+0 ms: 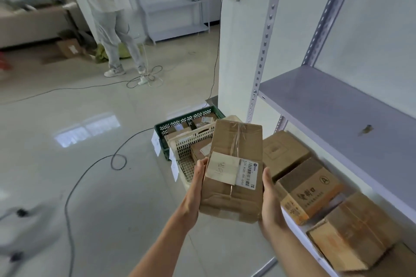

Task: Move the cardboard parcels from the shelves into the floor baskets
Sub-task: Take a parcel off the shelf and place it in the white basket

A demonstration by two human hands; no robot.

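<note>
Glossy pale tiled floor (67, 175) crossed by cables (66, 209) — white wall (238, 51), beige sofa (29, 27) behind.

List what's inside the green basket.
The green basket holds at least two labelled cardboard parcels. The white basket and the held parcel cover its near side; the rest is hidden.

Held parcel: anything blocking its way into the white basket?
Nothing visible blocks it. The left hand and right hand grip the held parcel just short of the open-topped white basket. A small parcel already lies inside, but the nearer part of the bottom is bare.
</note>
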